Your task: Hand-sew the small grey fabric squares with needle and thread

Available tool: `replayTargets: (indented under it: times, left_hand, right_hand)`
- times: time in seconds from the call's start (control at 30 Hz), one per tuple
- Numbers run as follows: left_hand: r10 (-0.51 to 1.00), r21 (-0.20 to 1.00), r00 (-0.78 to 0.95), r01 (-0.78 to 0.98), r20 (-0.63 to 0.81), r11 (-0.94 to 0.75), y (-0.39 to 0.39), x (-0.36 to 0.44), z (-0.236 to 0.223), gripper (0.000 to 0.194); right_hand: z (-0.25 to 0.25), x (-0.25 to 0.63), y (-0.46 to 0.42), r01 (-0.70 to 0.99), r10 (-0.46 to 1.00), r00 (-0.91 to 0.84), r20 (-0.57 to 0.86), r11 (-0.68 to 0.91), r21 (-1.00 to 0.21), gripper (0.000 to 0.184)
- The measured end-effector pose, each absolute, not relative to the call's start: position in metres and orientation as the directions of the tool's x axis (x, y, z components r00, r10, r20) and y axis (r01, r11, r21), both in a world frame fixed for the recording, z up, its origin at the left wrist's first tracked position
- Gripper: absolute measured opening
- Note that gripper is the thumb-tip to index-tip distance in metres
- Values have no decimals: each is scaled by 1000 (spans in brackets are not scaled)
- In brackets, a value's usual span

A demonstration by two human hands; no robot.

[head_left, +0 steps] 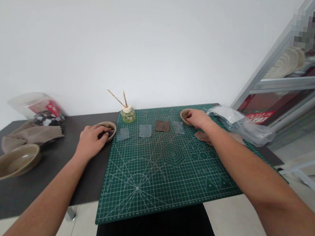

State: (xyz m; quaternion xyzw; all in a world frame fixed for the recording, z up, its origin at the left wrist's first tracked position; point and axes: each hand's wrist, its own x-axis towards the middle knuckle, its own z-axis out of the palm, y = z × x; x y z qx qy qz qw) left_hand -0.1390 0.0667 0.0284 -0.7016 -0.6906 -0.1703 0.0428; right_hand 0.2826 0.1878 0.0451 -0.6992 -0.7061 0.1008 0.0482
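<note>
My left hand (92, 141) reaches into a small tan bowl (114, 128) at the left edge of the green cutting mat (138, 170). Its fingers are bent together around something dark, which I cannot make out. At the far right of the mat, my right hand (199, 120) dips closed fingertips into another small bowl (183, 116); what they grip is hidden. Between the bowls lie a brown square piece (162, 126) and several thin grey-blue squares, among them one (145, 131) left of the brown piece.
A reed diffuser (128, 114) stands at the mat's back edge. Plastic packaging (238, 123) and a brown cloth (201, 136) lie at right. On the dark table's left are a larger bowl (13, 162), a crumpled cloth (33, 135) and a bag (37, 105). A white wall rises behind.
</note>
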Motion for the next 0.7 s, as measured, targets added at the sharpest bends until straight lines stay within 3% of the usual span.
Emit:
replayTargets:
  times: [0.2,0.33,0.5,0.6,0.7]
  left_hand:
    - [966,187,-11,982,257,-39,70,-142,29,35]
    - [966,154,7,987,257,-48,72,-143,27,36]
    - [971,134,31,989,236,-64,81,-141,31,34]
    - [976,152,19,987,218,-53,87,-141,33,32]
    - [975,207,-18,978,221,-29,89,-142,33,30]
  right_hand:
    - [53,285,178,940,982,-28,-185,-37,-340,27]
    - [61,288,169,937,979,-62,-195,-10,-350,30]
    - [68,284,152,977,995,3,105,19,-211,34]
    - [69,271,139,953,970,-20,242,91,-289,32]
    - [65,250,124,897,934,-147,325,264,-354,29]
